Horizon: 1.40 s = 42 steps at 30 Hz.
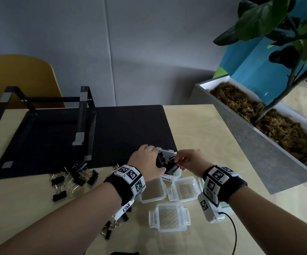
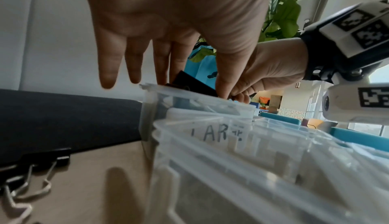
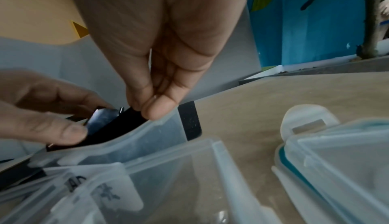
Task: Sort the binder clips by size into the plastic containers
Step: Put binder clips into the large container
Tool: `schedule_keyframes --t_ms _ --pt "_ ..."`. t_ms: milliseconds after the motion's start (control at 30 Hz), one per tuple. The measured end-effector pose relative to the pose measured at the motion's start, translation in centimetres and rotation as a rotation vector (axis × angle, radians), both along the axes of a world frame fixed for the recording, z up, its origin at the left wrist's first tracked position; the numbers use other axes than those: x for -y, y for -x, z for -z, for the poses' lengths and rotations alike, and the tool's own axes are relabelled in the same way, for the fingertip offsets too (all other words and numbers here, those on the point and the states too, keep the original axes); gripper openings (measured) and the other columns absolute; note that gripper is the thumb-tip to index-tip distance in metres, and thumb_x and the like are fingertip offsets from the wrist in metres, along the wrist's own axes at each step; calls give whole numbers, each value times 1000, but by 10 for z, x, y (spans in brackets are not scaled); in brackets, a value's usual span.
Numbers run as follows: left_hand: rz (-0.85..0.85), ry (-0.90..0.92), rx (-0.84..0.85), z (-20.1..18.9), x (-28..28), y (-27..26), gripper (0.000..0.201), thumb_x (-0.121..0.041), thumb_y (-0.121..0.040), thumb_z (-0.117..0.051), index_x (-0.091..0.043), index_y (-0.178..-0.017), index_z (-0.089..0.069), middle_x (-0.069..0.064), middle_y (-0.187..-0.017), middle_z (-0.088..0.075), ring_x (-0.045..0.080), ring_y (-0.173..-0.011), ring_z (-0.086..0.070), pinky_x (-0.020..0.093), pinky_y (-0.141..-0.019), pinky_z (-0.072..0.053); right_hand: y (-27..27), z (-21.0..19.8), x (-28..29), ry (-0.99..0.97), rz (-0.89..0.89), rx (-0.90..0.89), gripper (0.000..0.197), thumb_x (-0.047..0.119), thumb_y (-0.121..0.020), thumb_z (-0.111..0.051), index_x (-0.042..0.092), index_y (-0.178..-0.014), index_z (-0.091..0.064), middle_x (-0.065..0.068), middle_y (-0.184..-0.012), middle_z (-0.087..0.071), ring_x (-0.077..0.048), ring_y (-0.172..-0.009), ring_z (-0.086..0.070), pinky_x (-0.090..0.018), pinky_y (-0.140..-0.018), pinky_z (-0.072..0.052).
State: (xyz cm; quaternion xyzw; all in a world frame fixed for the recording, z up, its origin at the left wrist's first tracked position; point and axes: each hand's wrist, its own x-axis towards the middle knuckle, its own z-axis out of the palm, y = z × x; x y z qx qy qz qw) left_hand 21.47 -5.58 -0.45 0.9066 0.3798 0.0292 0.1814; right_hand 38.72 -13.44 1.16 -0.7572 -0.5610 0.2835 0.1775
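Both hands are held over the labelled container (image 1: 174,174), which stands on the surface (image 1: 204,129) at the near right corner of a black mat (image 1: 127,126). The left hand (image 1: 146,159) holds a large black clip (image 1: 161,161) above the open top of this container; in the left wrist view the clip (image 2: 193,82) is pinched between the thumb and the first fingers (image 2: 176,61), while the other fingers are straight and spread apart. The right hand (image 1: 189,161) pinches a second black clip (image 1: 173,169) at the container's right rim; in the right wrist view its thumb and fingers (image 3: 153,107) are pressed together on the clip (image 3: 118,127), which lies partly inside the container (image 3: 147,137). The label reads "LAR" and further letters that cannot be read (image 2: 208,134). Three more clear containers (image 1: 169,219) are placed just before it, and no clips are seen in them. Loose clips (image 1: 73,178) are scattered on the surface to the left of the hands, and a few more (image 1: 108,230) lie under the left forearm. A black stand (image 1: 83,115) is placed on the mat, and a planter (image 1: 259,126) stands to the right.
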Motion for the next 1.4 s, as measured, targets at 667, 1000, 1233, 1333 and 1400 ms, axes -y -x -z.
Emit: schedule_keyframes --t_ms 667,1000,1233,1333,1400 --pt "65 279 142 -12 -35 4 33 -14 -85 -55 -20 -117 -59 -1 -110 -59 16 -101 -57 29 -87 -48 3 -10 -11 -24 10 124 18 10 -87 -59 8 -98 -72 -6 -92 -73 -17 -83 -63 -23 -79 -44" --pt "-233 437 226 8 -33 14 28 -9 -92 -47 -20 -111 -65 -2 -101 -61 19 -74 -67 26 -71 -55 23 -16 -7 7 392 -405 16 -4 -88 -45 -1 -79 -56 -14 -62 -65 -19 -46 -64 -28 -49 -57" --pt "-247 516 177 2 -25 14 34 -25 -90 -55 -22 -124 -56 -6 -100 -55 18 -59 -65 31 -72 -57 25 -16 -7 -71 537 -566 15 0 -91 -43 2 -79 -52 -17 -67 -66 -31 -61 -69 -39 -62 -61" --pt "-229 508 175 0 -24 15 35 -24 -90 -56 -20 -125 -55 -3 -103 -58 20 -64 -67 28 -69 -56 28 -18 -6 -56 536 -670 12 0 -93 -45 1 -84 -52 -18 -68 -66 -25 -56 -69 -32 -55 -60" --pt "-245 529 209 -1 -24 16 29 -25 -91 -56 -18 -119 -59 -5 -89 -59 23 -68 -68 31 -72 -57 30 -18 -4 6 487 -683 12 -2 -93 -46 1 -83 -51 -17 -64 -65 -21 -47 -66 -28 -46 -57"
